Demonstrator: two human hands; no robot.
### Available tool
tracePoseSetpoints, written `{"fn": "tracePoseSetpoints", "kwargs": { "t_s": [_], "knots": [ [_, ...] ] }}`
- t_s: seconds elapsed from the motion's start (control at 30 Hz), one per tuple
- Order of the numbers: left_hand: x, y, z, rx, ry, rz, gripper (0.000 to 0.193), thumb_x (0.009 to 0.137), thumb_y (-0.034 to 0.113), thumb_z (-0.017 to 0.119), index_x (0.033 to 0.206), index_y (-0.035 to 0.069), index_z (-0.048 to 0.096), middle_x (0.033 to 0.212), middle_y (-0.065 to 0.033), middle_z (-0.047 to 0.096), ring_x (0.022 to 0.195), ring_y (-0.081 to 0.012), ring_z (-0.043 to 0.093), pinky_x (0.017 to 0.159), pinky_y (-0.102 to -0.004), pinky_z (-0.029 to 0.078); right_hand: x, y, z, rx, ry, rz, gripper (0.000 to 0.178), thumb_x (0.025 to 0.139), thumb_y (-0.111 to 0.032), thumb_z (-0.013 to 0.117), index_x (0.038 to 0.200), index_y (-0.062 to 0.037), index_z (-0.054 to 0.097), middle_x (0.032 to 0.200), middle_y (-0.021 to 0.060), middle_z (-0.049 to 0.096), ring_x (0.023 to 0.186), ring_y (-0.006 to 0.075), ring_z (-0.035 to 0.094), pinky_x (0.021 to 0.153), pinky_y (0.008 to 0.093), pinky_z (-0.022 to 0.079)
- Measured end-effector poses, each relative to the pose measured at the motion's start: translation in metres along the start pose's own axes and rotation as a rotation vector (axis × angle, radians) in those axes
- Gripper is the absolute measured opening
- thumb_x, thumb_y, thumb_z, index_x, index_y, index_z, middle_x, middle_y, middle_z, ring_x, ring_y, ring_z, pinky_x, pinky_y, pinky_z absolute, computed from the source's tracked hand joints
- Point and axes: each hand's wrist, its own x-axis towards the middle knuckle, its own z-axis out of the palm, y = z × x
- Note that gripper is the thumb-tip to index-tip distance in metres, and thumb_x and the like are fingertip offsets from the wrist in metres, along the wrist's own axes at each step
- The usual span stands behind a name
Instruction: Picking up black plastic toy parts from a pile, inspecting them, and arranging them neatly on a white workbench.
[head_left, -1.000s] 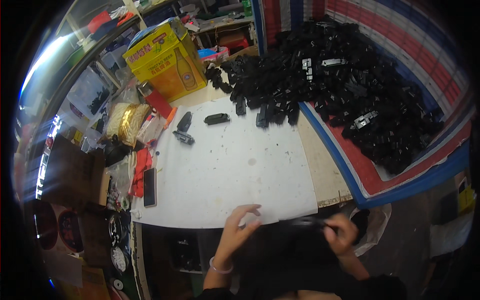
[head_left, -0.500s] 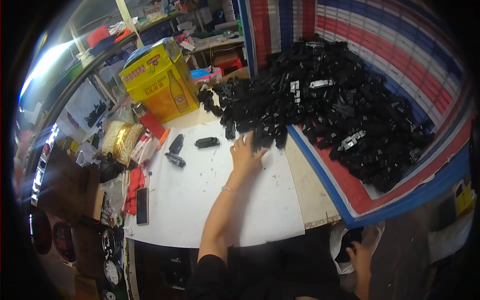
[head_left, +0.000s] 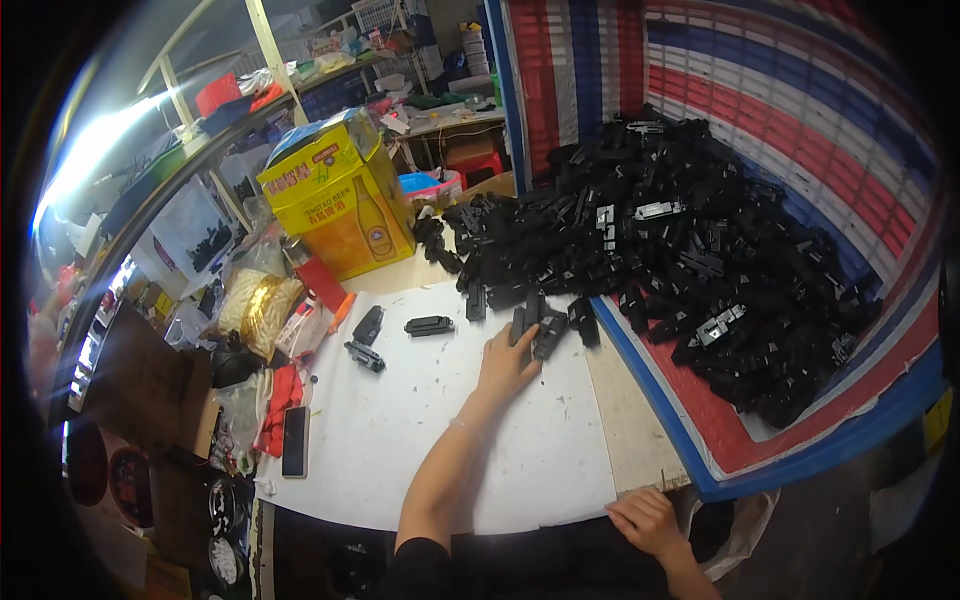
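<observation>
My left hand (head_left: 508, 362) reaches over the white sheet to the near edge of a heap of black plastic parts (head_left: 640, 230). Its fingers close round a black plastic part (head_left: 525, 322) there, with other pieces touching alongside. My right hand (head_left: 648, 522) hovers by the front table edge, fingers loosely bent and a little apart, with nothing visible in it. To the left on the sheet lie a long black part (head_left: 429, 326), a black part with metal (head_left: 365, 356) and a darker black piece (head_left: 368, 325).
A white sheet (head_left: 400, 450) covers the table. A blue-edged bin lined with striped cloth (head_left: 735, 450) holds much of the heap. A yellow carton (head_left: 340, 210) stands at the back left; a phone (head_left: 295, 441) lies at the left. A white bag (head_left: 750, 535) hangs below the bin.
My right hand has come up from the white bag to the table edge. My left hand, spread before, has closed on a part at the heap's edge. The view has shifted slightly.
</observation>
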Motion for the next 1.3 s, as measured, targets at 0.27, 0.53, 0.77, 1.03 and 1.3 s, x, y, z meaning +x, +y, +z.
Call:
{"fn": "tracePoseSetpoints", "kwargs": {
  "t_s": [0.27, 0.53, 0.77, 1.03, 1.3],
  "knots": [
    [0.005, 0.008, -0.028, -0.020, -0.136, 0.048, 0.074, 0.076, 0.048, 0.064, 0.136, 0.014, 0.039, 0.137, -0.0273, 0.032, 0.126, -0.0404, 0.033, 0.104, -0.0485, 0.024, 0.052, 0.037, 0.032, -0.020, 0.164, 0.228, 0.041, 0.076, -0.019, 0.069, 0.113, -0.0049, 0.056, 0.117, 0.0143, 0.054, 0.115, 0.0343, 0.044, 0.097, 0.0433, 0.035],
    [0.150, -0.026, 0.000, 0.084, 0.207, 0.047, 0.057, 0.088, 0.047, 0.050, 0.135, 0.016, 0.040, 0.138, -0.0155, 0.035, 0.128, -0.0347, 0.031, 0.104, -0.0505, 0.021, 0.047, 0.040, 0.027, 0.018, 0.032, 0.311, 0.044, 0.075, -0.029, 0.071, 0.112, -0.0078, 0.059, 0.124, 0.0138, 0.051, 0.125, 0.0367, 0.036, 0.104, 0.0463, 0.028],
    [0.313, -0.067, 0.054, 0.033, 0.193, -0.226, 0.054, 0.090, 0.057, 0.034, 0.128, 0.021, 0.049, 0.134, -0.0104, 0.045, 0.127, -0.0361, 0.036, 0.098, -0.0606, 0.026, -0.001, 0.084, 0.083, 0.962, 0.076, 0.619, 0.053, 0.091, -0.036, 0.048, 0.136, -0.0094, 0.038, 0.138, 0.0156, 0.038, 0.130, 0.0317, 0.030, 0.109, 0.0476, 0.021],
    [0.363, -0.070, 0.064, -0.112, -0.265, -0.260, 0.070, 0.086, 0.061, 0.034, 0.129, 0.008, 0.049, 0.133, -0.0205, 0.045, 0.126, -0.0353, 0.040, 0.105, -0.0384, 0.030, 0.031, 0.055, 0.047, 0.046, -0.212, 0.408, 0.040, 0.081, -0.023, 0.056, 0.118, -0.0088, 0.059, 0.134, 0.0104, 0.046, 0.134, 0.0324, 0.028, 0.112, 0.0419, 0.015],
    [0.269, -0.086, 0.047, -0.071, -0.452, -0.346, 0.076, 0.079, 0.066, 0.044, 0.140, 0.023, 0.033, 0.130, -0.0204, 0.049, 0.121, -0.0369, 0.046, 0.102, -0.0414, 0.035, 0.048, 0.041, 0.030, 0.097, 0.033, 0.379, 0.026, 0.080, -0.024, 0.066, 0.103, -0.0106, 0.065, 0.122, 0.0101, 0.053, 0.126, 0.0317, 0.036, 0.105, 0.0438, 0.028]
  ]
}}
